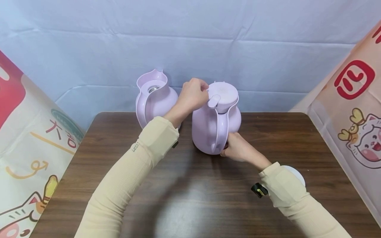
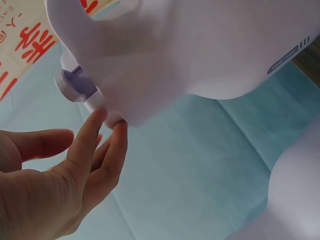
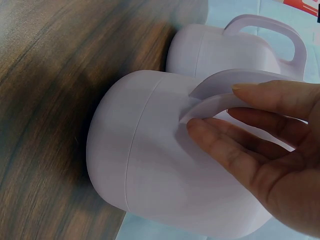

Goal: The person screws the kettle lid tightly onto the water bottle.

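Centre frame, the lidded jug [image 1: 205, 132] looked smooth, softly glossy plastic, like the open jug [image 1: 163, 104] left of it, whose mouth [image 1: 153, 89] showed shiny metal. Below, the tabletop [image 1: 226, 198] had glossy wood grain; above, the backdrop [image 1: 190, 19] was creased cloth.

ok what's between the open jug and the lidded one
In the head view, the left hand is between the open jug and the lidded jug, beside the lid, with pale blue cloth behind.

Curtained booth [image 1: 190, 19] — cloth [image 1: 89, 56] on 3 sides
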Available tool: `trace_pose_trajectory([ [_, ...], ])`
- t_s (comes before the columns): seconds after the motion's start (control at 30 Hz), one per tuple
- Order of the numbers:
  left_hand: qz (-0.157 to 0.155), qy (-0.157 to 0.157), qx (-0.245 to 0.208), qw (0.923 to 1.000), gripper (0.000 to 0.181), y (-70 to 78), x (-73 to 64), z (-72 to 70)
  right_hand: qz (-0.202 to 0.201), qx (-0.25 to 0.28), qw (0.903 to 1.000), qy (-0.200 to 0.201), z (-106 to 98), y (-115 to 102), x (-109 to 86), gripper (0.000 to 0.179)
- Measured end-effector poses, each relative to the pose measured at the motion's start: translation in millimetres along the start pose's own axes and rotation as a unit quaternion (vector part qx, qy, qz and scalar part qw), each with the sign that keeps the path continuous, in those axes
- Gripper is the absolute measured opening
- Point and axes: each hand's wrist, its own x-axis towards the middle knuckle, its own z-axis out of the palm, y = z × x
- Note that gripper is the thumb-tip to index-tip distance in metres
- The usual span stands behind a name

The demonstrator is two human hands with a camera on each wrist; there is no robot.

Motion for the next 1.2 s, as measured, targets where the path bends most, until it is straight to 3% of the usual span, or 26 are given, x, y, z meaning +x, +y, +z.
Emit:
trace_pose_trajectory([
  [0.73, -0.002, -0.02, -0.033, 0.9992, 0.034, -9.7, 23.4, -2.3, 0.006, -0.009, 0.9999, -0.001, -0.3, 0.0, -0.5, 0.028],
  [0.93, -0.012, -0.014, -0.015, 0.9997, 0.032, -11.1, 21.1, -4.3, 0.008, -0.012, 0.9999, 0.0, -0.4, -0.3, -0.4, 0.029],
  [1.2, -0.048, -0.02, 0.015, 0.9985, 0.034, -12.3, 9.3, -9.4, 0.009, -0.007, 0.9999, -0.004, -1.5, -1.0, -0.7, 0.03],
])
